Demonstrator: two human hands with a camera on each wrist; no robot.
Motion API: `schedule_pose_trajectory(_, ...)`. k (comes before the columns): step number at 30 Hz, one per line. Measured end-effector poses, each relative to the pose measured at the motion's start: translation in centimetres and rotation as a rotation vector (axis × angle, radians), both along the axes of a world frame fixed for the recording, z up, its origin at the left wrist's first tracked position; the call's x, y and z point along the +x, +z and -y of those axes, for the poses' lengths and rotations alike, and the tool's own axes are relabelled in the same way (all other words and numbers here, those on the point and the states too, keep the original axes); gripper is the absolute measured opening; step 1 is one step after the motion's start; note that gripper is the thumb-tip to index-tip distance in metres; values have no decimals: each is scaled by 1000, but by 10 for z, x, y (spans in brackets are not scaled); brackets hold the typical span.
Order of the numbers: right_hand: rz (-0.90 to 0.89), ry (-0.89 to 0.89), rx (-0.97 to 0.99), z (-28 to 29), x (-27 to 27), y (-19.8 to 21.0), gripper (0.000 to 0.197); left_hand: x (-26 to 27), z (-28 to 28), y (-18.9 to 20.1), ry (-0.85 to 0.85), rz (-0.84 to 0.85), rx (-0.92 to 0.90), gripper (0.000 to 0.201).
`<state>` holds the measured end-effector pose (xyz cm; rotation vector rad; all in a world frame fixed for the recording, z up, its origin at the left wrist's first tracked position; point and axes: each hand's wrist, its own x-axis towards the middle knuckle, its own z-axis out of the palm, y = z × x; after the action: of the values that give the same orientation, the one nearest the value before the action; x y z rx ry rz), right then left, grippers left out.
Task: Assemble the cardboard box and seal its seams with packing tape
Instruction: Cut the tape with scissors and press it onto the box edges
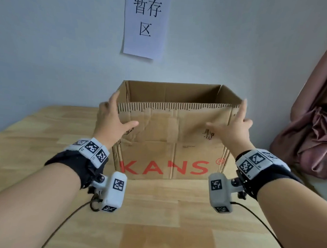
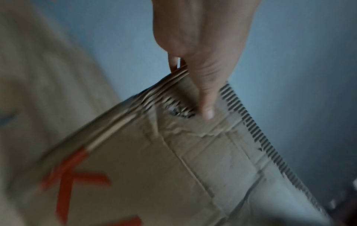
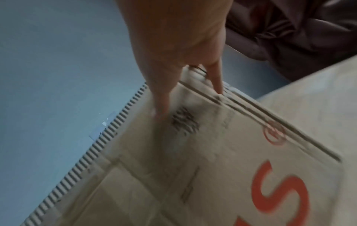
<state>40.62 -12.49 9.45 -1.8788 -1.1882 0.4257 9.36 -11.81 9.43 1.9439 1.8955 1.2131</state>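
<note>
A brown cardboard box (image 1: 172, 152) with red "KANS" lettering stands upright on the wooden table (image 1: 35, 136), its top open and its flaps raised. My left hand (image 1: 114, 115) is at the near flap's upper left corner, thumb (image 2: 207, 99) flat on the front face and fingers straight up along the left side. At the upper right corner my right hand (image 1: 232, 121) mirrors it, thumb (image 3: 164, 97) on the front and index finger up along the right side. Both wrist views are blurred and show the box front (image 2: 173, 168) (image 3: 212, 168) close up.
A paper sign (image 1: 146, 22) hangs on the wall just behind the box. Bunched pink fabric (image 1: 314, 122) fills the right side near the table's edge. Thin cables (image 1: 258, 219) trail from the wrist cameras over the near tabletop.
</note>
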Motion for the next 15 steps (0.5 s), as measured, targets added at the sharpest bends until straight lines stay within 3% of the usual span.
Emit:
schedule_pose_trajectory(2, 144, 25, -73, -4, 3, 13, 91, -6, -7, 9, 62, -339, -26, 81)
schedule_pose_trajectory(3, 212, 24, -69, -7, 4, 18, 77, -8, -11, 13, 79, -427, -22, 72)
schedule_pose_trajectory(7, 323, 82, -34, -29, -10, 23, 50, -19, -32, 16, 163, -496, -64, 60)
schedule_pose_trajectory(9, 319, 155, -31, -47, -24, 17, 58, -23, -47, 16, 225, -501, -129, 61)
schedule_pose_trajectory(11, 315, 193, -65, -61, -38, 11, 79, -26, -61, 19, 232, -448, -207, 62)
schedule_pose_trajectory(13, 342, 157, -147, -70, -51, 8, 96, -30, -76, 24, 195, -371, -291, 67)
schedule_pose_trajectory(15, 371, 91, -225, -75, -58, 11, 100, -34, -86, 31, 173, -367, -393, 76)
